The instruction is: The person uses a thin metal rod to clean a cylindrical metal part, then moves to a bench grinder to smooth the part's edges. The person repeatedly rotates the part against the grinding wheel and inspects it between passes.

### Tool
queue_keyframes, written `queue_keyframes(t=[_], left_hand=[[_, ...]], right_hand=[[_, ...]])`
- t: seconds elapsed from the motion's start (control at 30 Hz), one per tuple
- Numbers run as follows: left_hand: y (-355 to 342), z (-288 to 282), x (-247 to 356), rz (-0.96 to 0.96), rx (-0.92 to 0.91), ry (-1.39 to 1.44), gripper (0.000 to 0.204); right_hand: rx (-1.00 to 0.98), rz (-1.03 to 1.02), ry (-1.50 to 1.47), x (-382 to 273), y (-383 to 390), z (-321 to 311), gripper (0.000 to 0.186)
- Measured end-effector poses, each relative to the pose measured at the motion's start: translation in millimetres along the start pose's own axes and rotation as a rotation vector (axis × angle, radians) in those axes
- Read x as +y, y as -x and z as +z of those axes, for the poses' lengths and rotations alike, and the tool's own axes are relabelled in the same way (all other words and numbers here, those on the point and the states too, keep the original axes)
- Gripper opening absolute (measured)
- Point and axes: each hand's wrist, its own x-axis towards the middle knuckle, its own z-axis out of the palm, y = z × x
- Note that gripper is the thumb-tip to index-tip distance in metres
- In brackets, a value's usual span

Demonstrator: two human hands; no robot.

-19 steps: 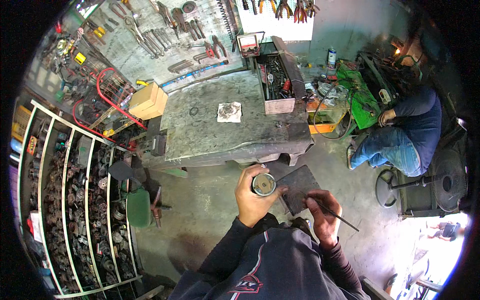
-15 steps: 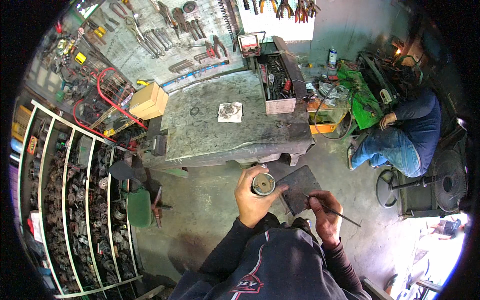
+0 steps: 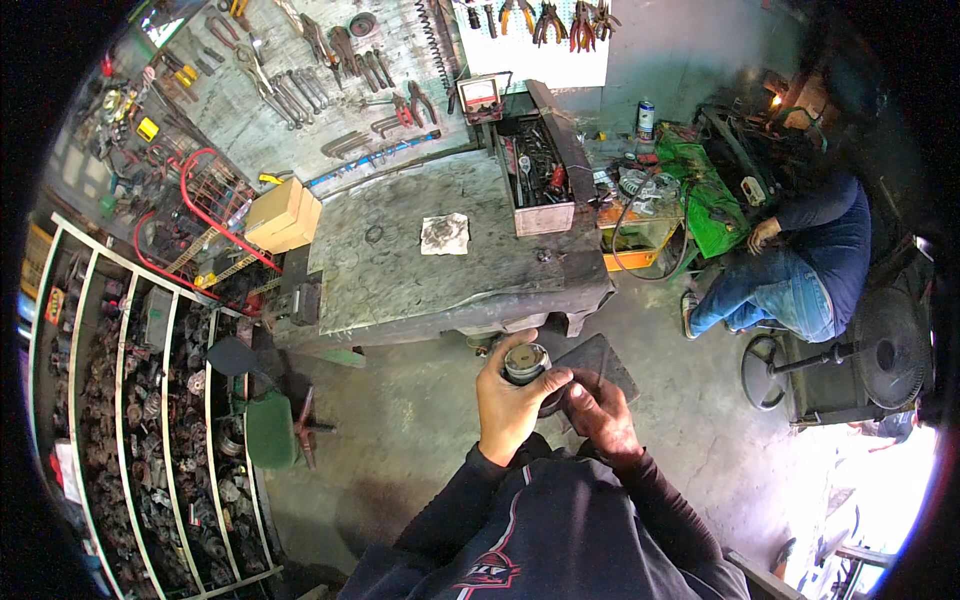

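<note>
My left hand [image 3: 508, 410] is wrapped round a short metal cylinder [image 3: 526, 360], its round end facing up, thumb along the near right side. Close against that thumb, my right hand [image 3: 606, 422] is closed in a pinch by the cylinder's right side. The thin dark rod it held a moment earlier is mostly hidden now. A dark square panel [image 3: 618, 372] lies below and behind the right hand; what it rests on is hidden.
Ahead stands a worn workbench [image 3: 400, 290] with a stained cloth [image 3: 445, 234], a cardboard box [image 3: 283, 216] and a tool tray [image 3: 545, 220]. At left are a parts rack [image 3: 125, 330] and a green chair [image 3: 270, 430]. A person [image 3: 800, 270] crouches at right near a fan [image 3: 888, 350].
My right hand has moved left and turned in, from apart over the dark panel to right beside the cylinder. The cylinder has tilted slightly. The view has shifted a little.
</note>
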Motion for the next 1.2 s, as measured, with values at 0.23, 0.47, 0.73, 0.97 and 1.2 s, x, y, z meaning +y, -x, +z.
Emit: queue_keyframes(t=[0.23,0.47,0.73,0.97,1.2], left_hand=[[-6,8,-34,-0.107,-0.109,0.217,0.05],[-17,20,-63,-0.103,-0.103,0.343,0.045],[-42,-38,-123,-0.506,0.297,0.705,0.048],[-104,-100,-150,-0.686,0.209,0.801,0.05],[-183,-107,-119,-0.66,-0.03,0.744,0.049]], right_hand=[[-0.043,0.082,-0.314,1,-13,-5,0.042],[-0.088,0.171,-0.372,12,-28,-21,0.048],[-0.014,0.278,0.254,93,-142,-43,0.035],[0.135,-0.075,1.175,249,-309,-92,0.031],[0.341,-0.09,1.095,180,-418,-71,0.052]])
